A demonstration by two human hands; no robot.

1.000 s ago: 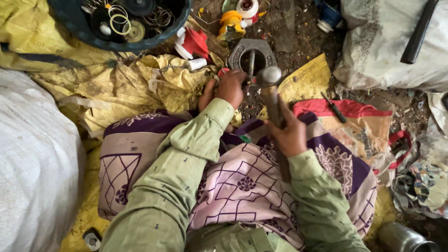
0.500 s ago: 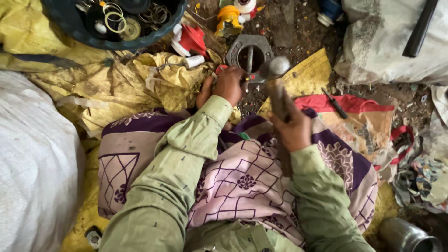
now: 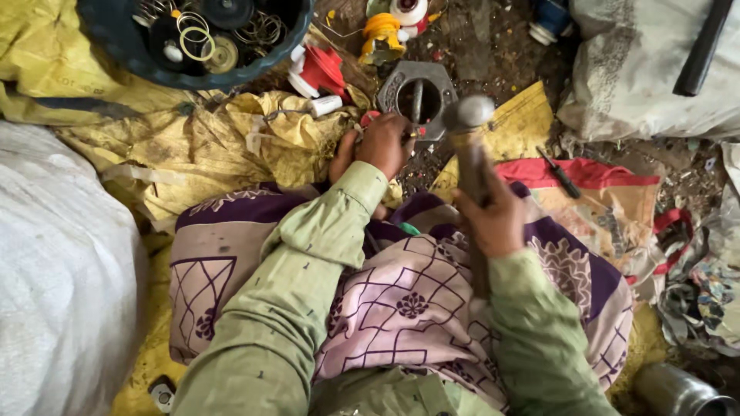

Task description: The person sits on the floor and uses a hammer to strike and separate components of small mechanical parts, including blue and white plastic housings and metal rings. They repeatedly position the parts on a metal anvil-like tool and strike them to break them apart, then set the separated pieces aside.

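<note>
My right hand [image 3: 492, 219] grips the wooden handle of a hammer [image 3: 468, 123], whose metal head hangs just right of a grey six-sided metal casting [image 3: 416, 94] on the dirt. A thin metal rod [image 3: 416, 100] stands in the casting's round hole. My left hand [image 3: 381, 145] rests on the ground at the casting's near edge, fingers curled around something small that I cannot make out. Both arms wear pale green sleeves over a purple patterned cloth on my lap.
A dark round tub [image 3: 193, 38] of rings and metal parts sits far left. Yellow sacking [image 3: 208, 146], a white sack [image 3: 54, 270], red plastic parts [image 3: 320, 71], a black screwdriver [image 3: 560, 172], a metal can [image 3: 678, 391] and a grey sack [image 3: 655, 69] surround me.
The hammer head has moved up and to the right, away from the casting, as my right hand lifted. My left hand has stayed at the casting's near edge.
</note>
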